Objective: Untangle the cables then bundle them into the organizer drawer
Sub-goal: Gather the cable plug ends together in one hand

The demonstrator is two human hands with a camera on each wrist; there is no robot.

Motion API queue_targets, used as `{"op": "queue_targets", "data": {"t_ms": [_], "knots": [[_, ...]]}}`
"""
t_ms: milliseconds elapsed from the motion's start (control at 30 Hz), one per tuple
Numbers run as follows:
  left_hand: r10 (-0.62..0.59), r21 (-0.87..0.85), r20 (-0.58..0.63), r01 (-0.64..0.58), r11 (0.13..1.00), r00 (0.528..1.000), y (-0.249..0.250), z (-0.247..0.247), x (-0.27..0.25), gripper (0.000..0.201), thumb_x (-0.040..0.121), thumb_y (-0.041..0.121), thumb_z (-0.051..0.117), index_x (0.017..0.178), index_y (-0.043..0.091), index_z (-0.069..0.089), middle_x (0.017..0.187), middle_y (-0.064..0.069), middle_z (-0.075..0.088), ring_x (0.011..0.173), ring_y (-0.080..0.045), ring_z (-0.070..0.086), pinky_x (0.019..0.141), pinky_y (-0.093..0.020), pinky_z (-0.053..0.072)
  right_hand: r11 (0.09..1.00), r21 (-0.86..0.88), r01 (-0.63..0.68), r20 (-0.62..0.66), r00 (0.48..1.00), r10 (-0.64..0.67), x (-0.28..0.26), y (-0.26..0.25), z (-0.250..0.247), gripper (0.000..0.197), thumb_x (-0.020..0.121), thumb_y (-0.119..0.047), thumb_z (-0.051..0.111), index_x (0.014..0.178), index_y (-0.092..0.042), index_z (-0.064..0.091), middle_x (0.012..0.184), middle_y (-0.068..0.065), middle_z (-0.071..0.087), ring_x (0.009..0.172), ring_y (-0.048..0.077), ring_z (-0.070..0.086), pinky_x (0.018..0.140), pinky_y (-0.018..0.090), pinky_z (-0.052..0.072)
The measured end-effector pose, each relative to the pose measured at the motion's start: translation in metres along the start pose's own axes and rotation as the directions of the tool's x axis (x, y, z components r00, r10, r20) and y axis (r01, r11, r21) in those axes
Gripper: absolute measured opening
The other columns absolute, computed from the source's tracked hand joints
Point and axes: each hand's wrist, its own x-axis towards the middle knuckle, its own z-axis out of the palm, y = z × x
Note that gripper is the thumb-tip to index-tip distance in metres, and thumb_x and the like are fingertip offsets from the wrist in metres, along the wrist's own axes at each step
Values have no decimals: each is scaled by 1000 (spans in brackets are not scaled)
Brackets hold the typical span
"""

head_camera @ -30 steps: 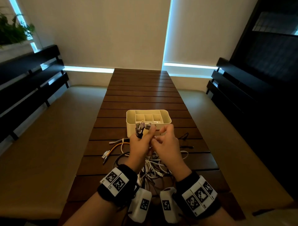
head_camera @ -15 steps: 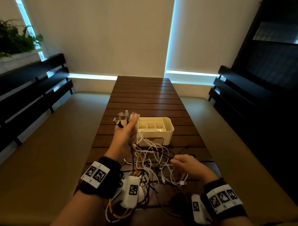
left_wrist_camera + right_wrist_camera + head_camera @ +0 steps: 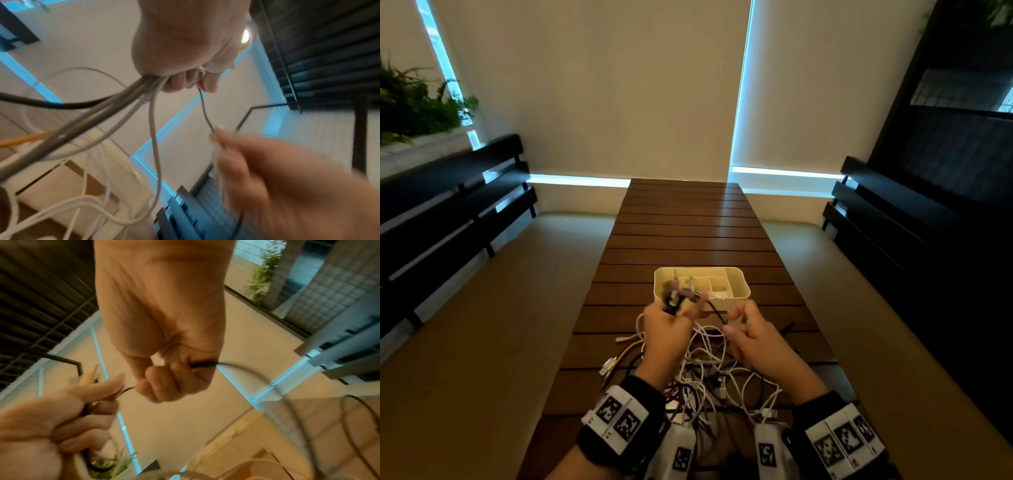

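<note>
My left hand (image 3: 677, 310) grips a bunch of cable ends (image 3: 678, 296) upright in its fist, just in front of the cream organizer tray (image 3: 743, 286). From that fist a thin black cable (image 3: 717, 314) runs to my right hand (image 3: 734, 324), which pinches it a short way to the right. In the left wrist view the left hand (image 3: 185, 78) clutches several grey and white cables (image 3: 131, 102), and the thin black cable (image 3: 205, 112) leads down to the right hand's fingers (image 3: 222, 136). The right wrist view has the right hand (image 3: 164, 382) curled round the black cable (image 3: 202, 365). A tangle of white, black and orange cables (image 3: 709, 370) lies on the table beneath both hands.
The slatted wooden table (image 3: 688, 233) stretches away to the wall behind the tray. Cushioned benches (image 3: 493, 308) with dark slatted backs run along both sides. An orange cable (image 3: 628, 351) and a metal plug (image 3: 606, 369) trail out at the tangle's left edge.
My left hand has come from left of the tray to right in front of it, still holding the bunch. My right hand rose from the tangle and now pinches the thin black cable.
</note>
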Motion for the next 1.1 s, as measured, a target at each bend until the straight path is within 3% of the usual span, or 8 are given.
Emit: {"op": "queue_targets", "data": {"t_ms": [200,333,433,500,567,700,833,1100], "knots": [[9,-151,-292,-56,987,957,22,-28,28,18,78,12,73,79,23,59,80,9,62,81,-4,56,86,-27,38,996,-48,-75,190,978,83,-12,37,-21,25,96,-25,48,76,-19,63,52,-7,52,48,4,48,54,19,41],[8,201,-232,40,979,973,7,-33,28,19,74,28,78,84,21,62,83,4,63,88,-19,58,79,-33,45,996,35,-80,-139,987,84,-12,52,-27,27,97,-19,46,73,-16,59,49,-9,48,47,3,44,56,25,37],[42,361,-144,13,932,989,-3,-23,19,43,72,24,79,110,18,59,118,7,53,105,-14,53,93,-32,45,998,-48,-42,-299,954,26,-7,41,-21,28,97,-20,44,72,-16,56,63,-8,52,61,6,46,59,25,35],[76,437,-59,-43,899,995,-7,-13,11,26,73,26,78,91,27,59,122,6,51,104,-15,54,93,-33,47,999,-54,3,-313,949,-20,-5,29,-13,28,97,-21,42,73,-18,55,67,-2,52,62,10,45,59,27,34],[7,476,54,-32,879,999,-14,-1,3,18,75,35,75,76,33,58,95,0,66,86,-20,62,78,-35,52,998,-5,65,-281,957,-64,-3,16,-3,26,98,-21,41,77,-19,55,65,-5,51,59,8,43,57,27,34],[-120,250,114,89,964,986,-16,15,-9,21,86,39,62,82,19,68,86,-7,72,78,-14,65,68,-26,52,990,-26,138,-117,983,-140,-2,-2,18,19,99,-19,39,99,-22,58,61,-18,58,54,-3,49,52,11,34],[-78,-5,141,79,997,987,-14,14,-12,34,80,39,61,75,7,70,73,-5,72,74,-16,69,63,-26,54,996,19,88,23,996,-88,-4,-5,25,25,99,-17,39,79,-17,53,61,-2,54,43,1,51,47,15,41],[-11,-191,-113,-11,982,994,23,-11,29,31,92,42,51,72,18,56,52,8,45,44,-7,34,43,-18,31,996,-5,-93,132,987,92,-12,75,24,32,98,-21,44,66,-19,47,58,-2,48,54,13,47,55,18,39]]}}
